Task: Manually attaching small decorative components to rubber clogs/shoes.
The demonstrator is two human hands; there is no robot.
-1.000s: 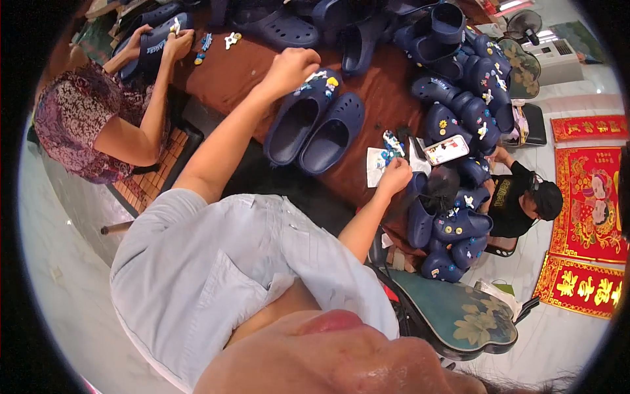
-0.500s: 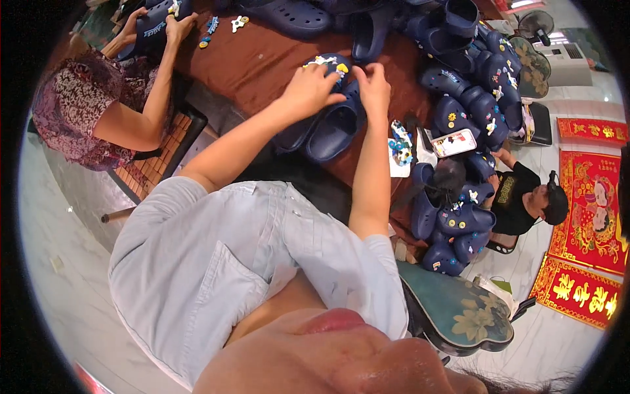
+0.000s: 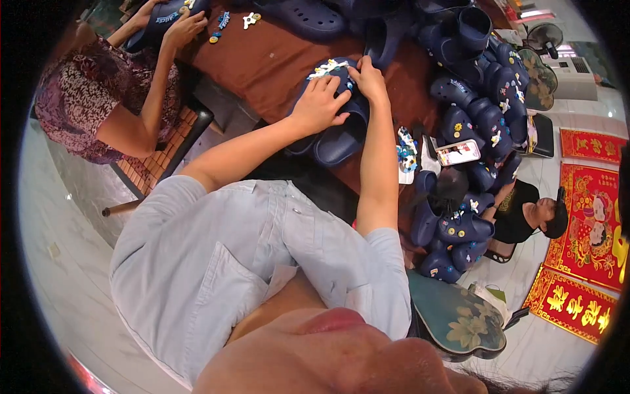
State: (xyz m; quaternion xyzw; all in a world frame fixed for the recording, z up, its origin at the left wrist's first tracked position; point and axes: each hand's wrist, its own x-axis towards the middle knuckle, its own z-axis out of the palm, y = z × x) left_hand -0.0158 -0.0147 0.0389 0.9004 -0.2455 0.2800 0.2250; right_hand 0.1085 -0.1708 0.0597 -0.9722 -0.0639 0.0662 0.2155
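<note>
On the brown cloth in front of me lies a navy foam clog (image 3: pixel 308 85), its toe decorated with white and yellow charms (image 3: pixel 328 67). My left hand (image 3: pixel 320 106) rests over the clog's upper, fingers apart and thumb held away. At the clog's right edge, my right hand (image 3: pixel 369 81) is closed, its thumb and fingers beside the charms; what sits between its fingertips is mostly hidden. Nearer to me, a second navy clog (image 3: pixel 338 141) lies with its opening up, partly under my forearms.
Many navy clogs (image 3: pixel 459 46) are heaped along the far and right sides. A phone (image 3: pixel 458 152) and a card of charms (image 3: pixel 407 154) lie right. Loose charms (image 3: pixel 251 21) dot the cloth. A co-worker (image 3: pixel 131 98) at left handles a clog; another person (image 3: pixel 525 210) sits at right.
My right hand has lowered from above the charms to the clog's edge. My left hand has slid slightly nearer, uncovering more of the charms. The whole view has shifted a little.
</note>
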